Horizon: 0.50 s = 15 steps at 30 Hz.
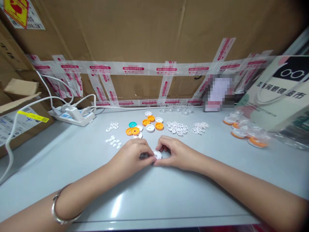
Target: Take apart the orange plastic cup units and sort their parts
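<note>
At the middle of the table, a round white plastic piece with a hole in its centre lies between my two hands. My right hand is closed on its right edge, thumb at the front and fingers behind. From the left, my left hand pinches with fingertips at the piece's left side; whether a small part is between them is hidden. Just beyond are orange round caps, white round caps and a teal ring. Small white discs and small white clips lie to the left.
White lattice pieces lie behind my right hand. Clear cups stand near the cardboard box. Assembled clear-topped pieces sit right, by a paper bag. A power strip with white cables is at the left.
</note>
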Each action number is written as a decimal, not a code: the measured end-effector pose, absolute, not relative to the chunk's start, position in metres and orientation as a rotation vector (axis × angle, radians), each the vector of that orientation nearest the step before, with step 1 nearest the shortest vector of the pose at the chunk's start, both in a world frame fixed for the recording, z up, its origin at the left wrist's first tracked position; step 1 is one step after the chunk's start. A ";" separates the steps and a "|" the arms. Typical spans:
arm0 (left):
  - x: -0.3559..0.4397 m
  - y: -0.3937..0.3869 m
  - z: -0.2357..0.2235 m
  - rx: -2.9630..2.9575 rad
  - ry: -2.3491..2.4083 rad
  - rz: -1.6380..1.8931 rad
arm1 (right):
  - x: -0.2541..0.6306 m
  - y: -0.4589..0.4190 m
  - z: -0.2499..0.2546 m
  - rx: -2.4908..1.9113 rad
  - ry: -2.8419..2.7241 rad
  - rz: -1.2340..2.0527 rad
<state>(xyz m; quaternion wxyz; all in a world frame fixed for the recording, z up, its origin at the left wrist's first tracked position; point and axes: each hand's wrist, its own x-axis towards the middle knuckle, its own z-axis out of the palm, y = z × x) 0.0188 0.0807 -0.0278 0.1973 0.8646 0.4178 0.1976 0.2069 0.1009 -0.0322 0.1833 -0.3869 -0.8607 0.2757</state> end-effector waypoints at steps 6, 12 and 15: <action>0.025 0.079 -0.024 2.285 1.395 0.475 | 0.203 0.099 -0.032 -1.119 -2.406 0.790; 0.021 0.087 -0.027 2.078 1.345 0.424 | 0.201 0.096 -0.033 -1.133 -2.390 0.805; 0.021 0.087 -0.029 2.060 1.314 0.463 | 0.200 0.095 -0.033 -1.126 -2.385 0.791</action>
